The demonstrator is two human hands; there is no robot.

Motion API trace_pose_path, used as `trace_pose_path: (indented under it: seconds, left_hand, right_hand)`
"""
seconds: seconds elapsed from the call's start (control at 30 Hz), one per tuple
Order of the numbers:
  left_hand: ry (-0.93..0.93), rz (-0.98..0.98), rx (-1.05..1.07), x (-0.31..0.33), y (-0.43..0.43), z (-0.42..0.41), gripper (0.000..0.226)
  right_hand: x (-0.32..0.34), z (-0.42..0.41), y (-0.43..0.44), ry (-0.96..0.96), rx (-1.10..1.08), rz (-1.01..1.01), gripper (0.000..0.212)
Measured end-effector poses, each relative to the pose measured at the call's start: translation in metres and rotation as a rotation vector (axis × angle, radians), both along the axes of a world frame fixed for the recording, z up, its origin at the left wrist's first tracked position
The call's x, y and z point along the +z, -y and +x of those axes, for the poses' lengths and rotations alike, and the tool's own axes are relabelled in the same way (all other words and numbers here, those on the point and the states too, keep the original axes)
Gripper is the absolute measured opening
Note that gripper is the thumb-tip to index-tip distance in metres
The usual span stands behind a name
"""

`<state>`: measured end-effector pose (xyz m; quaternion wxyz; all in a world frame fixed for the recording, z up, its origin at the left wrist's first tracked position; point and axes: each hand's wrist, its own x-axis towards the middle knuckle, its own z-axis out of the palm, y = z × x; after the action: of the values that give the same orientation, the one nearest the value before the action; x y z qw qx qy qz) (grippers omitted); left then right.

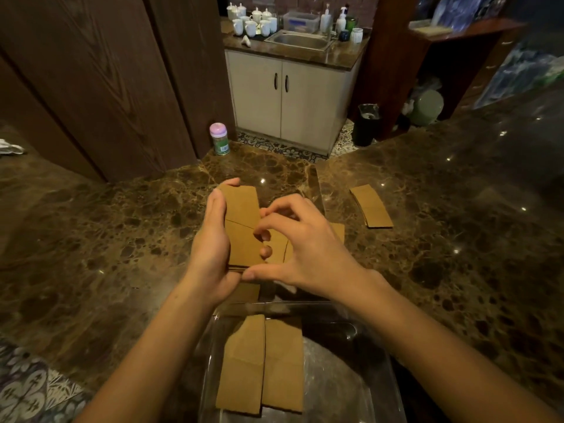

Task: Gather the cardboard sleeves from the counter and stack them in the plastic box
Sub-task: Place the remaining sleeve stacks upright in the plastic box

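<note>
— Gripping what?
— My left hand curls round a stack of cardboard sleeves; my right hand pinches it, above the brown marble counter.
— Others?
— 2 sleeve piles lie in the plastic box, 1 loose pile lies to the right. A sink sits beyond.

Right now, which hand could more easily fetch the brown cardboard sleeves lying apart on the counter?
Probably the right hand: that small pile of brown cardboard sleeves lies on its side, while the left hand grips the gathered stack.
</note>
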<state>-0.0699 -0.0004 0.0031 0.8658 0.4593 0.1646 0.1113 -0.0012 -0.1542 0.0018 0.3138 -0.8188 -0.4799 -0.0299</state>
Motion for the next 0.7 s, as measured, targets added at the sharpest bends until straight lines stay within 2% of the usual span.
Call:
trace_pose_path:
  seconds: [0.13, 0.2, 0.3, 0.37, 0.43, 0.7]
  left_hand:
    - [-0.117, 0.225, 0.183, -0.010, -0.037, -0.008, 0.039]
    - [-0.203, 0.368, 0.277, -0.022, -0.056, -0.015, 0.037]
    - [-0.329, 0.449, 0.336, -0.043, -0.080, -0.032, 0.026]
    - [-0.370, 0.450, 0.331, -0.057, -0.088, -0.046, 0.010]
    - [-0.374, 0.407, 0.291, -0.069, -0.092, -0.057, 0.005]
    - [-0.379, 0.258, 0.240, -0.092, -0.092, -0.070, 0.019]
  right_hand:
    - [-0.006, 0.007, -0.038, -0.168, 0.066, -0.125, 0.062]
    - [-0.020, 0.015, -0.055, -0.169, 0.074, -0.285, 0.065]
    - [-0.046, 0.015, -0.078, -0.167, 0.140, -0.529, 0.067]
    - [-0.060, 0.004, -0.089, -0.195, 0.188, -0.653, 0.072]
    - [-0.070, -0.005, -0.097, -0.199, 0.214, -0.715, 0.074]
    - [-0.083, 0.001, -0.103, -0.331, 0.198, -0.700, 0.054]
